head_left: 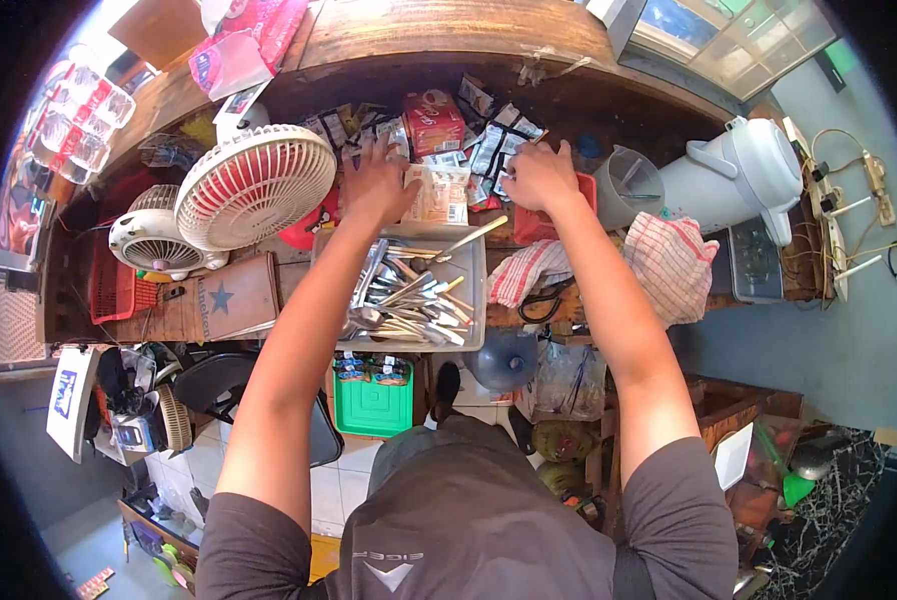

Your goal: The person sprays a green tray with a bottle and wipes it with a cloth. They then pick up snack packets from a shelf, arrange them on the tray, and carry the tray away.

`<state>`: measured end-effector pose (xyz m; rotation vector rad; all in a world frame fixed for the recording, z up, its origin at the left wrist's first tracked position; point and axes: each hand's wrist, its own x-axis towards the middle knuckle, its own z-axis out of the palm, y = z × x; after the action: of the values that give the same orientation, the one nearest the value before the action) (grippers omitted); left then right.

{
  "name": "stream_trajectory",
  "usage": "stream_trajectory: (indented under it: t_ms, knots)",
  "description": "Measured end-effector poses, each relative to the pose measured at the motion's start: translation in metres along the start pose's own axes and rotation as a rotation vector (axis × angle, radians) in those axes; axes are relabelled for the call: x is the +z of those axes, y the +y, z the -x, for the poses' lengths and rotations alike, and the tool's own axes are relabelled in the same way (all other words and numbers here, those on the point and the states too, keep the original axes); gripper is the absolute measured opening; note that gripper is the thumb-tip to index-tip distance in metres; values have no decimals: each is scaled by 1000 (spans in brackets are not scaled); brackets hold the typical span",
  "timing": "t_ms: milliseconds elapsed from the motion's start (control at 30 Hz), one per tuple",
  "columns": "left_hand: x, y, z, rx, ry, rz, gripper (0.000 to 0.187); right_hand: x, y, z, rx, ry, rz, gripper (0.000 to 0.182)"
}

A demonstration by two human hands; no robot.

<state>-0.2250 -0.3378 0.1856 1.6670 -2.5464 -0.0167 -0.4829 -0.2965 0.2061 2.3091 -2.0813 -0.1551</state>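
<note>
My left hand (376,183) reaches to the back of the wooden counter, fingers spread, beside a beige packet (440,196). Its fingertips are by several dark and white sachets (393,135); firm contact cannot be made out. On the other side, my right hand (542,178) is at more sachets (495,148), its fingers apart, in front of a red plastic basket (584,190). Between the hands stands a red box (433,122). Below them sits a grey tray (477,285) of spoons and other cutlery (408,300), some with pale handles.
A white fan (258,188) and a brown folder (230,300) are on the left. To the right are a clear pitcher (630,185), a white thermos jug (733,175), checked cloths (668,265) and power strips (836,235). A green tray (373,405) is below the counter.
</note>
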Motion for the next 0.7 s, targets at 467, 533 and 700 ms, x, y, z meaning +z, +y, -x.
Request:
stream_trajectory:
  t_ms: [467,533,700]
  knots:
    - [2,-4,22,-30,114,17,58,-10,4,-1,50,138,-226,26]
    - [-7,2,37,-21,227,96,55,-5,3,0,64,173,-185,27]
    - [-22,15,67,103,447,358,29,6,1,-12,155,142,-102,32]
